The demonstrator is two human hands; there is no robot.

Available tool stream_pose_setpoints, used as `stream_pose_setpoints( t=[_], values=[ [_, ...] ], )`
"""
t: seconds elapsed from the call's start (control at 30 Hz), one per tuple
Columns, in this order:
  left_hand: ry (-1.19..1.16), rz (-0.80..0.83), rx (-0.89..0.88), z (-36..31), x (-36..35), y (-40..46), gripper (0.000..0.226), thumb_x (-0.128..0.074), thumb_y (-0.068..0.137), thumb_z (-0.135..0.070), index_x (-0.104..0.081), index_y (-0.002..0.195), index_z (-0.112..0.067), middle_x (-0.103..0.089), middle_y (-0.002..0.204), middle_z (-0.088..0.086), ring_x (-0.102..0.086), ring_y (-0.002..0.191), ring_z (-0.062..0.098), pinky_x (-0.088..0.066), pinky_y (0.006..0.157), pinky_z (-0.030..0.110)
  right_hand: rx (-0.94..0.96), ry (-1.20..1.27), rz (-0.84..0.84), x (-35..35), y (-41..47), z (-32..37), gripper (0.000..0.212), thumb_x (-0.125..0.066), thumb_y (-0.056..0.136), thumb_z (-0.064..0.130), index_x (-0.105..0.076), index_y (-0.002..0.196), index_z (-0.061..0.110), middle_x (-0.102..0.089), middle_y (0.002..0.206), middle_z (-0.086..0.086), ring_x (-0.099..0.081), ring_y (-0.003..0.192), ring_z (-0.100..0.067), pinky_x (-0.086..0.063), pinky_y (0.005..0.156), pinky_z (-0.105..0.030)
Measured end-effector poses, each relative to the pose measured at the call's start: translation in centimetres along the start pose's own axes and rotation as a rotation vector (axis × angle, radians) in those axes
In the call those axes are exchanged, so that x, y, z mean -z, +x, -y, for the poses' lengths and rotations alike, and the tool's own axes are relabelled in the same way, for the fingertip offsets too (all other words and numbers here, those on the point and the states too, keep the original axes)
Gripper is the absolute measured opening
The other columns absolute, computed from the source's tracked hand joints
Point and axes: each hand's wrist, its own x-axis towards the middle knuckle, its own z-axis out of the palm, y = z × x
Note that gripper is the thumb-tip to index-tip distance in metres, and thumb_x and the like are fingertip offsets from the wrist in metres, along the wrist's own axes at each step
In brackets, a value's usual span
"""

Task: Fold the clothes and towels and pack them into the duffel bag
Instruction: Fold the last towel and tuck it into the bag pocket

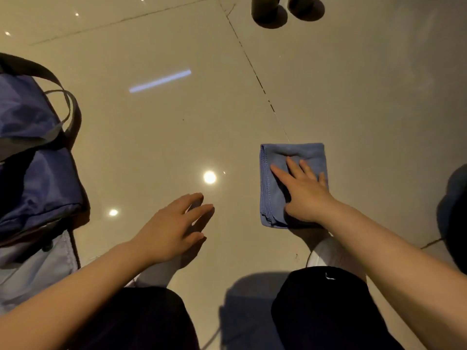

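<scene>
A glossy beige tiled floor [156, 137] fills most of the frame, with a dark grout line [255, 72] running diagonally from the upper middle down toward the centre right. Ceiling lights reflect in the tiles: a long pale streak [160, 81] in the upper middle, a bright round spot [209, 177] near the centre and a smaller one [113, 212] lower left of it. At the top edge, right of centre, stand two dark cylindrical posts [267, 7], side by side. A dark, blurred shape [454, 213] sits at the right edge.
</scene>
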Motion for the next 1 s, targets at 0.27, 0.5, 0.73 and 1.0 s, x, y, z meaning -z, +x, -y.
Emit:
stream_pose_setpoints(
  t=[0.27, 0.5, 0.73, 1.0],
  values=[
    [-0.574, -0.481, 0.359, 2.1, 4.6, -6.6, 0.026, -0.06, 0.093, -0.02, -0.056, 0.113, -0.036, -0.053, 0.116, -0.015, -0.057, 0.096, -0.006, -0.044, 0.077, 0.004, 0.42, 0.434, -0.039, -1.9, -2.4, 15.6, 0.061, -0.054, 0.094, 0.022, -0.027, 0.148, 0.031, -0.037, 0.146, 0.002, -0.04, 0.129, -0.013, -0.032, 0.095, -0.017],
    [-0.278, -0.945, 0.651, 11.5, 5.6, -18.0, 0.026, -0.06, 0.092, -0.025, -0.063, 0.114, -0.013, -0.052, 0.119, 0.003, -0.049, 0.113, 0.015, -0.042, 0.096, 0.02, 0.457, 0.769, 0.178, -2.8, 0.6, 25.9, 0.06, -0.06, 0.093, 0.032, -0.031, 0.145, 0.042, -0.039, 0.146, 0.003, -0.041, 0.127, -0.002, -0.034, 0.075, 0.003],
    [-0.62, -0.822, 1.083, 21.0, 6.0, -25.2, 0.055, -0.054, 0.096, -0.034, -0.033, 0.147, -0.034, -0.008, 0.158, 0.005, -0.021, 0.143, 0.018, -0.019, 0.105, 0.019, 0.579, 0.708, 0.157, -4.1, 5.2, 38.0, 0.067, -0.061, 0.092, 0.035, -0.028, 0.15, 0.027, -0.036, 0.149, 0.001, -0.04, 0.133, -0.016, -0.037, 0.098, -0.019],
    [-0.926, -0.782, 0.873, 23.1, 6.2, -22.2, 0.087, -0.072, 0.083, -0.03, -0.019, 0.152, -0.037, -0.03, 0.15, -0.016, -0.033, 0.137, 0.007, -0.032, 0.115, 0.041, 0.444, 0.683, -0.018, -4.4, 7.1, 38.9, 0.061, -0.068, 0.081, 0.0, -0.045, 0.133, 0.023, -0.047, 0.133, -0.008, -0.048, 0.12, -0.023, -0.034, 0.084, -0.016]
  ],
)
